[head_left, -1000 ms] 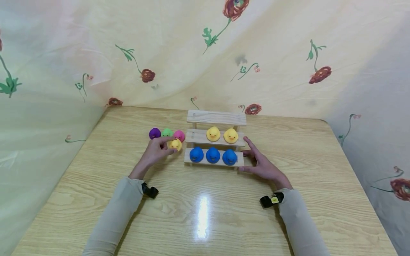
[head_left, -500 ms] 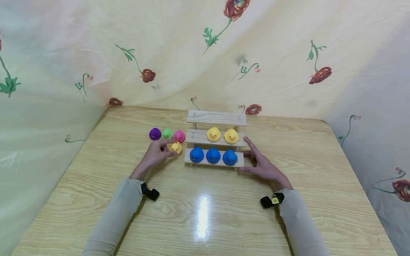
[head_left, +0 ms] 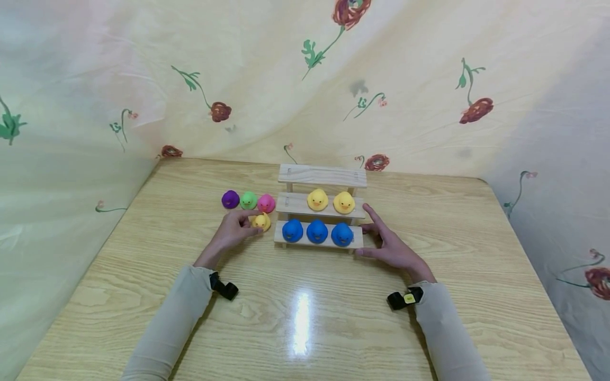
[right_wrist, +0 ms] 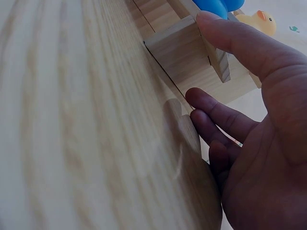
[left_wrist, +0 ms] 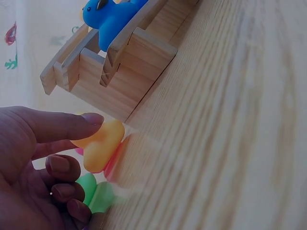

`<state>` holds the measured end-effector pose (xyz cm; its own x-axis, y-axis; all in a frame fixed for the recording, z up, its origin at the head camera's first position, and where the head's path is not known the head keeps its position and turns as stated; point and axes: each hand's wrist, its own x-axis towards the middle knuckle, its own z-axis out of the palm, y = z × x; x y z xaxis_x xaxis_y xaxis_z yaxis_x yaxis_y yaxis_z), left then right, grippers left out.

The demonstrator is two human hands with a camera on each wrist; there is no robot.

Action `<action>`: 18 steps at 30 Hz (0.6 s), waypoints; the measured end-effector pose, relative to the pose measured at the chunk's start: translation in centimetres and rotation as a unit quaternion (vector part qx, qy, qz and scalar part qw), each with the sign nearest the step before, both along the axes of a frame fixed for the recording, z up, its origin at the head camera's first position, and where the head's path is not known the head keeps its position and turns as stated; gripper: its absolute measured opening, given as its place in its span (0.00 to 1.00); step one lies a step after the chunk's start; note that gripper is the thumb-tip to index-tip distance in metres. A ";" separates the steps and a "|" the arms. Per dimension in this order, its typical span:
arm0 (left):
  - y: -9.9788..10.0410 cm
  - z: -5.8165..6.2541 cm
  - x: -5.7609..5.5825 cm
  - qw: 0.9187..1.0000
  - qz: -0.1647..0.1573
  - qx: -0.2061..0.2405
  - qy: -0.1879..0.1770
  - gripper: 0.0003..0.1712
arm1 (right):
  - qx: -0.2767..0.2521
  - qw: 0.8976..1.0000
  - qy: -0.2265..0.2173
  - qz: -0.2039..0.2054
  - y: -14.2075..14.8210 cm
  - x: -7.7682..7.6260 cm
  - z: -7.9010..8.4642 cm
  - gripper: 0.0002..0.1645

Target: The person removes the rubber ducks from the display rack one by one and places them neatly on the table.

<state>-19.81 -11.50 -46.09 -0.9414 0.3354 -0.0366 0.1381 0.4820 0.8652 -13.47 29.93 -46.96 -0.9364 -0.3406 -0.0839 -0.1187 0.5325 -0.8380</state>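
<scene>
My left hand (head_left: pixel 232 228) pinches a yellow rubber duck (head_left: pixel 260 222) between thumb and fingers, left of a three-tier wooden rack (head_left: pixel 321 173). In the left wrist view the yellow duck (left_wrist: pixel 103 146) is low, close over the tabletop. My right hand (head_left: pixel 392 246) is at the rack's right end, thumb by the lowest shelf's front corner and fingers spread along the side. Two yellow ducks (head_left: pixel 331 201) sit on the right part of the middle shelf. Several blue ducks (head_left: pixel 316 231), in a row, fill the lowest shelf. The top shelf bears nothing.
Just behind the left hand, a purple duck (head_left: pixel 231 199), a green duck (head_left: pixel 248 200) and a pink duck (head_left: pixel 266 203) stand in a row on the wooden table (head_left: pixel 267 317). A flowered cloth (head_left: pixel 267 69) hangs along the table's back edge.
My left hand and the yellow duck have shifted slightly toward the front, uncovering more of the green and pink ducks. The right hand and the rack have stayed put.
</scene>
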 end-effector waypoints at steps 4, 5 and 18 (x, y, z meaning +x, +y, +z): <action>0.0 0.0 0.0 1.000 0.006 -0.006 -0.004 0.25 | -0.001 1.000 0.000 0.000 0.0 0.0 0.0 0.65; 0.0 -0.1 0.0 1.000 0.008 -0.008 -0.004 0.25 | -0.002 1.000 0.000 0.000 0.0 0.0 0.1 0.65; 0.2 -0.4 -0.1 1.000 0.011 -0.016 0.014 0.26 | -0.003 1.000 0.001 0.000 0.0 0.0 0.0 0.66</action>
